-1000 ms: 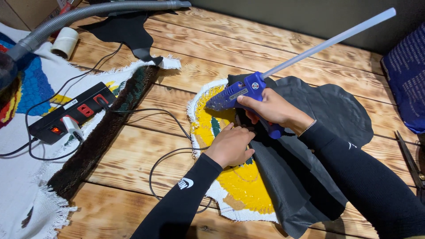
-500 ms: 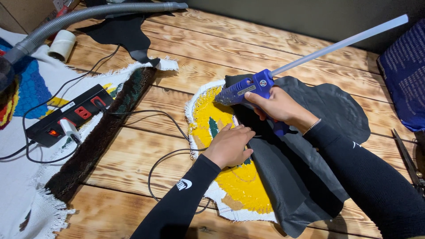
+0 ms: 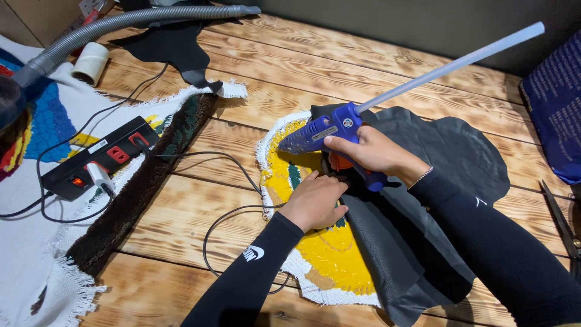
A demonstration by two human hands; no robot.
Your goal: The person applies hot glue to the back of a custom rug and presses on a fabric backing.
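Note:
My right hand (image 3: 370, 152) grips a blue hot glue gun (image 3: 319, 133) with a long translucent glue stick (image 3: 451, 65) rising from its back. Its nozzle points left and down over a round yellow tufted rug piece (image 3: 330, 249) that lies back side up on the wooden floor. My left hand (image 3: 315, 201) presses flat on that rug, fingers spread, next to the edge of a black backing cloth (image 3: 417, 242). The cloth covers the rug's right half and is folded back along the middle.
A black power strip (image 3: 100, 158) with red switches and a white plug lies at left on another tufted rug (image 3: 36, 121). A black cord (image 3: 227, 215) loops across the planks. A grey hose (image 3: 127, 21), tape roll (image 3: 91, 62), black cloth scrap (image 3: 175, 48) and scissors (image 3: 560, 224) surround.
The glue gun has shifted slightly left and lower over the yellow rug. My left hand stays pressed on the rug at about the same spot.

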